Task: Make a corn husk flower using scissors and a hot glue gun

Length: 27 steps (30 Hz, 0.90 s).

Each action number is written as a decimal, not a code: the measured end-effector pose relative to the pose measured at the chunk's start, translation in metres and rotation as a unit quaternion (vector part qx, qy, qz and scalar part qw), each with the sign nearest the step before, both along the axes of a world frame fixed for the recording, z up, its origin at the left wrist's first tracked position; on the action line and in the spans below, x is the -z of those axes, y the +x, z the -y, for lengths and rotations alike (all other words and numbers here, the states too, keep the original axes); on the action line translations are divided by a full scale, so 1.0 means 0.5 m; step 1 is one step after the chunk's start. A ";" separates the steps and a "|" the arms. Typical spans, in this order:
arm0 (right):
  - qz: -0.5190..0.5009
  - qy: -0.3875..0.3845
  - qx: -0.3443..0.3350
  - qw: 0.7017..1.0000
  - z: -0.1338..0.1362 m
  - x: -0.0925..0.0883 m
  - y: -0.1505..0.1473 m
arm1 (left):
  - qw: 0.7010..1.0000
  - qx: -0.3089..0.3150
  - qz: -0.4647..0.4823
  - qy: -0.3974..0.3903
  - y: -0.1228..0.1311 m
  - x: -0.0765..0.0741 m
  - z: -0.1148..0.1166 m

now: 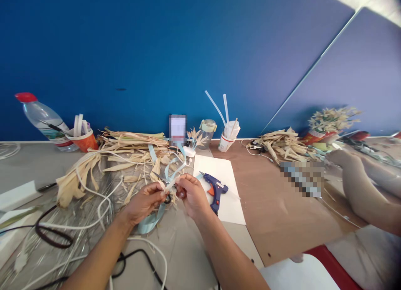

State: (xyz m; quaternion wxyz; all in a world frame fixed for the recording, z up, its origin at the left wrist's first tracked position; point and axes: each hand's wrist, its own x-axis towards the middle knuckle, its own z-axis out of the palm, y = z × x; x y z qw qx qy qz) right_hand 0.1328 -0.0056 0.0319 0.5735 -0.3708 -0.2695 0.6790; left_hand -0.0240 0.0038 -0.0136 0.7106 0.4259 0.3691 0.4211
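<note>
My left hand (146, 201) and my right hand (194, 197) are both closed, pinching a small pale strip of corn husk (170, 186) stretched between their fingertips. Behind and below the strip, a pair of scissors (168, 198) is partly hidden by my fingers. A light blue ribbon (151, 224) lies under my left hand, and more of it loops behind. Just right of my right hand, a dark blue hot glue gun (216, 190) with an orange trigger rests on white paper (233, 213). Dried corn husks (133, 139) are heaped behind my hands.
White cables (105, 198) and a black cable (140, 251) cross the table. Along the blue partition stand a red-capped bottle (44, 119), an orange cup (83, 140), a jar (206, 133) and a cup with tubes (228, 142). Another person's arm (357, 190) is at right.
</note>
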 end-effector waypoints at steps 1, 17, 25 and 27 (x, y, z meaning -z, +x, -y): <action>0.001 0.001 0.000 1.000 0.000 0.000 0.000 | 1.000 0.000 0.002 0.001 0.001 -0.001 0.000; -0.006 -0.045 -0.042 0.998 -0.011 0.014 0.005 | 0.999 -0.047 0.014 0.012 0.008 -0.020 -0.002; 0.101 0.014 -0.054 0.993 0.006 -0.035 0.029 | 0.996 -0.072 0.059 0.013 0.003 -0.018 -0.008; 0.172 0.042 -0.055 0.983 0.021 -0.043 0.059 | 0.995 -0.075 0.064 0.016 0.001 -0.016 -0.009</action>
